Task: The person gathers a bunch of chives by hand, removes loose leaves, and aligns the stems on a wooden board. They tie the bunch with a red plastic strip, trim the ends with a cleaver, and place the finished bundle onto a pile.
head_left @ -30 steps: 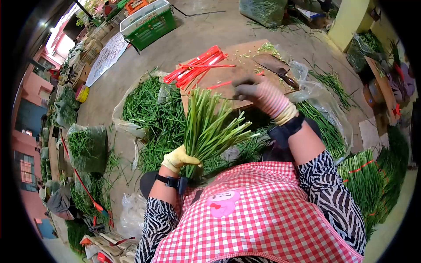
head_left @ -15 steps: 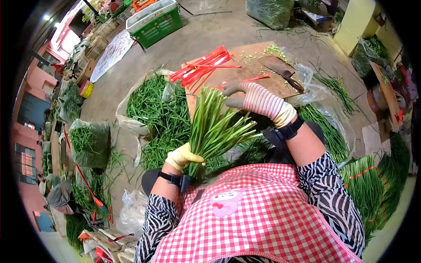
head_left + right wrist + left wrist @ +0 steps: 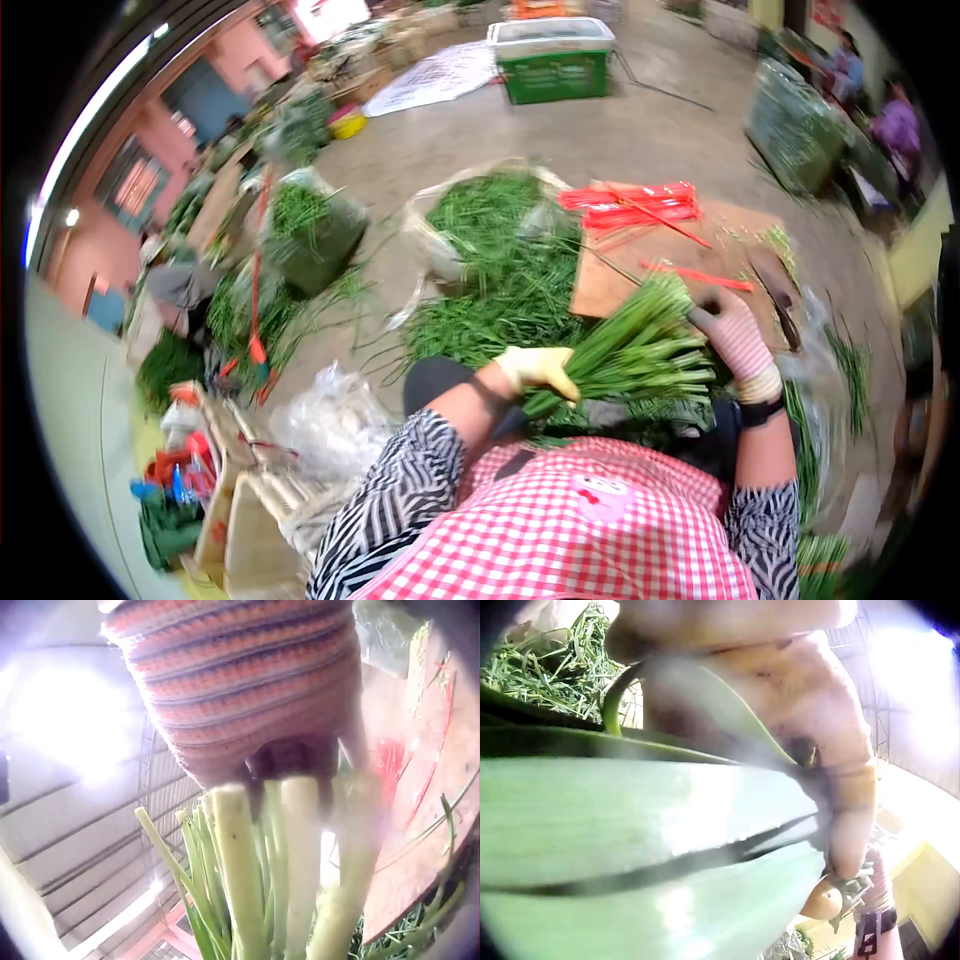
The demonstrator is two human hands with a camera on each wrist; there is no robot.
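In the head view my left hand [image 3: 538,372], in a pale yellow glove, grips a bunch of green stalks [image 3: 640,350] near its lower end; the stalks fan out to the right. The left wrist view shows broad green leaves [image 3: 630,817] close up, with the left hand [image 3: 780,705] curled around them. My right hand [image 3: 735,335], in a striped glove with dark fingers, is at the pale cut ends. In the right wrist view its fingers touch the stalk ends [image 3: 236,847]; whether they pinch any is hidden behind the glove [image 3: 247,690].
Red strips [image 3: 640,205] and a dark knife [image 3: 775,290] lie on a wooden board [image 3: 600,275]. Loose greens [image 3: 490,220] fill an open bag beyond the left hand. A green crate [image 3: 555,78] stands farther back. Two people sit at the far right, beside a stuffed bag [image 3: 795,130].
The head view has swung left, so the scene sits farther right. The bunch leans more to the right, and the right hand has come against its cut ends.
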